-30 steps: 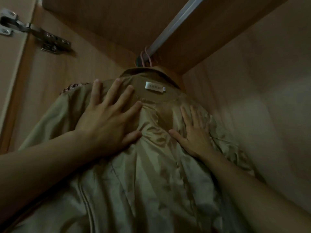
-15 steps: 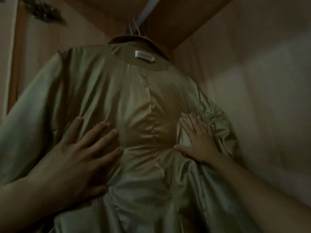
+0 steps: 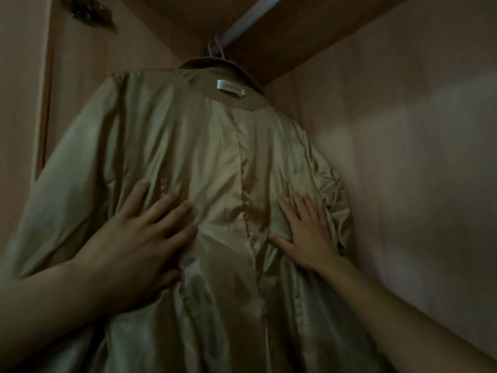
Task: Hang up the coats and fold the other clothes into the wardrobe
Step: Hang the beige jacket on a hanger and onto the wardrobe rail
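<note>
Left hand [image 3: 131,235], nearest the camera: fingers spread and straight, palm laid flat on the satin lining [image 3: 215,168] of the coat [image 3: 150,125], left of the centre seam [image 3: 243,184]; it grasps nothing. Right hand [image 3: 306,232]: likewise flat and released, fingers extended, resting on the lining right of the seam, just beside the puckered armhole where the right sleeve [image 3: 330,184] bunches against the wardrobe side panel [image 3: 403,170].

The coat hangs inside the wardrobe, lining outward, its camel collar [image 3: 215,68] with a white woven label [image 3: 230,89] at the top. Above it a pink hanger hook [image 3: 218,47] sits over the metal rail [image 3: 250,20]. A door hinge [image 3: 91,9] shows at far upper left.

Handling, as judged: the lining is glossy and creased, so it is likely slippery and soft; flat palms would slide over it rather than move the garment. The coat looks long and moderately heavy and offers no stiffness of its own. Firm hold is best taken at the collar or shoulder line over the hanger, or on the hook itself; the lining alone may pull or tear at its seams.
</note>
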{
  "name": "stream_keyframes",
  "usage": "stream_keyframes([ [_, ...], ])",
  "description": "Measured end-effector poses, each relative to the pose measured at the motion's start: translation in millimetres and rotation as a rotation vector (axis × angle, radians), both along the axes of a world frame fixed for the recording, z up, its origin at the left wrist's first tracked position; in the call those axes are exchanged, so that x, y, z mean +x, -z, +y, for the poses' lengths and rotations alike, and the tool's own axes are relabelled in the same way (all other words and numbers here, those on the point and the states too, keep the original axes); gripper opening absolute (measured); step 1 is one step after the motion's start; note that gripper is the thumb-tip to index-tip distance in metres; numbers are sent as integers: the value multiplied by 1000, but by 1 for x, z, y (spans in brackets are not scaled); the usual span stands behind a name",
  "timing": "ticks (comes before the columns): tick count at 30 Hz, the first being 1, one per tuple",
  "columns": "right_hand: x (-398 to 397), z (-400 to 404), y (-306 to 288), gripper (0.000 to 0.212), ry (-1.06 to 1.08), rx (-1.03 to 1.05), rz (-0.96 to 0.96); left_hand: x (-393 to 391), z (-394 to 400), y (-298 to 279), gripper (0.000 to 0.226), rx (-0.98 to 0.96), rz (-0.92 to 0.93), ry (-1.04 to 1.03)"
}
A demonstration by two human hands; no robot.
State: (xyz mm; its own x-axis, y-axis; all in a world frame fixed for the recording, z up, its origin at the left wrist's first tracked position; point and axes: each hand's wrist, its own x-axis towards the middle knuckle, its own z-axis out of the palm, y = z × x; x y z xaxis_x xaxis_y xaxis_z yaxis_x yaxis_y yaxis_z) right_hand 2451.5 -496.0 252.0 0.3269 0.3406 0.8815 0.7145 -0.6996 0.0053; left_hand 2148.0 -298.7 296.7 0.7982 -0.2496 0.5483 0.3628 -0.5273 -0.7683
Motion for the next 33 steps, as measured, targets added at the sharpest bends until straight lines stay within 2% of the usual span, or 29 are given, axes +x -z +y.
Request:
stream_keyframes([
  [3,-27,-18,2,82,10,21,-22,-3,-4,6,72,-33,20,51],
  [7,-78,-44,4,79,-46,92,108,-15,-12,4,66,-51,-4,148],
  [10,-125,-58,7,76,-38,90,125,-31,-23,5,72,-134,-11,198],
  [13,-171,-64,6,73,28,71,100,-49,-28,15,74,-175,-23,262],
  [18,-251,-63,6,71,99,38,113,-76,-24,36,64,-290,-38,419],
  [23,-330,-66,36,73,215,-8,171,-95,-19,63,65,-452,-23,550],
  [29,-396,-82,57,78,354,-151,216,-123,-31,92,63,-585,9,617],
  [33,-433,-87,62,77,389,-148,200,-141,-35,93,60,-654,24,670],
])
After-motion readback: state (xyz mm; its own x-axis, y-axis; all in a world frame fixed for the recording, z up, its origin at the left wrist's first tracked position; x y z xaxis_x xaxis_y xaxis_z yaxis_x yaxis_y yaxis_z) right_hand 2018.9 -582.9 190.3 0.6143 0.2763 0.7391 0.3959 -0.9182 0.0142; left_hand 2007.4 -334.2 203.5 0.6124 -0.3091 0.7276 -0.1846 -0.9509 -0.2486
